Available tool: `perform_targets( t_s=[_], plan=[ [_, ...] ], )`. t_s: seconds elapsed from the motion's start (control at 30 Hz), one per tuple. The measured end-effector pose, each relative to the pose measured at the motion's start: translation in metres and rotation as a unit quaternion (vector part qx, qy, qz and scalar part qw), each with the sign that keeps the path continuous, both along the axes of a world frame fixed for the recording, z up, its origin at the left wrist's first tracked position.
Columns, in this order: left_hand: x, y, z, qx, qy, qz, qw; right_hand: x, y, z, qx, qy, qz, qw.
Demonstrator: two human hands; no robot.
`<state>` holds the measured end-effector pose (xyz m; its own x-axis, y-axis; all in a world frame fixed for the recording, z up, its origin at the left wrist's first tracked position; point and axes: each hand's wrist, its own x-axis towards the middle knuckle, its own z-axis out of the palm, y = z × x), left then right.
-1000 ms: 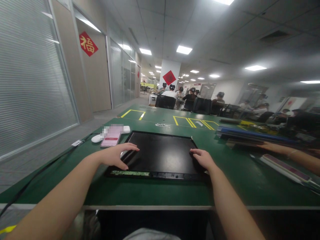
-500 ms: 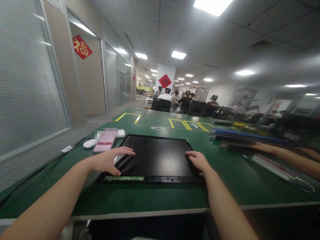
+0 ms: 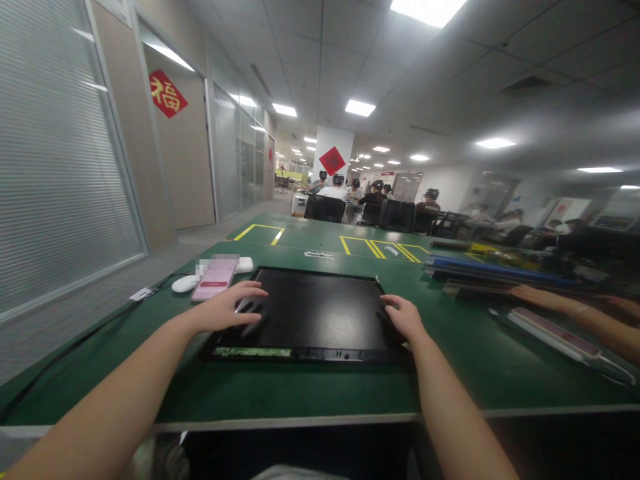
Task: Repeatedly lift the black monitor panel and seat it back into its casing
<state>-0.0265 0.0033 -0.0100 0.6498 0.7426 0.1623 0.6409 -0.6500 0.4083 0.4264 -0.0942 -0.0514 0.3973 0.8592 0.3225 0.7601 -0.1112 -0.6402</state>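
A flat black display panel (image 3: 320, 310) lies in its dark frame on the green table, with a strip of green circuit board (image 3: 255, 352) showing along the near edge. My left hand (image 3: 227, 308) is over the panel's left side, thumb and fingers apart and nothing held. At the right edge is my right hand (image 3: 407, 320), its fingertips close to the panel's rim and spread a little. Whether the right fingertips touch the rim is hard to tell, and its lower fingers are partly hidden.
Left of the panel lie a phone (image 3: 216, 280), a white mouse (image 3: 184, 284) and a small white case (image 3: 245, 265). To the right, another person's hand (image 3: 535, 295) is near long blue-edged strips (image 3: 480, 268) and a white-and-pink device (image 3: 555, 333). Yellow tape (image 3: 257, 227) marks the far tabletop.
My left thumb has risen off the panel's near left corner, and the left hand has lifted. My right fingertips have shifted slightly outward along the right edge. The view has shifted a little.
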Motion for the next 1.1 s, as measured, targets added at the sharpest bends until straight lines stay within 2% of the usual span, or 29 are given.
perform_targets(
  t_s=[0.13, 0.23, 0.33, 0.47, 0.6, 0.77, 0.97, 1.1],
  plan=[
    [0.002, 0.010, -0.011, 0.036, 0.009, 0.082, 0.996, 0.007, -0.001, 0.000, -0.008, -0.015, -0.091, 0.996],
    [0.002, 0.011, -0.014, 0.006, 0.041, 0.118, 0.992, 0.013, -0.001, -0.002, -0.030, -0.015, -0.115, 0.993],
    [0.004, 0.009, -0.014, -0.008, 0.068, 0.124, 0.990, 0.016, -0.001, -0.005, -0.067, -0.012, -0.108, 0.992],
    [0.007, 0.009, -0.014, 0.012, 0.098, 0.130, 0.987, 0.017, 0.000, -0.005, -0.092, -0.020, -0.097, 0.991],
    [0.009, 0.011, -0.015, 0.018, 0.089, 0.134, 0.987, 0.019, 0.001, -0.006, -0.115, -0.036, -0.087, 0.989],
    [0.010, 0.011, -0.018, 0.020, 0.080, 0.164, 0.983, 0.021, 0.004, -0.011, -0.115, -0.039, -0.064, 0.991],
    [0.009, 0.015, -0.021, 0.037, 0.069, 0.165, 0.983, 0.025, 0.008, -0.018, -0.092, -0.023, -0.053, 0.994],
    [0.010, 0.015, -0.020, 0.027, 0.060, 0.156, 0.986, 0.028, 0.009, -0.018, -0.096, 0.025, -0.039, 0.994]
  ],
)
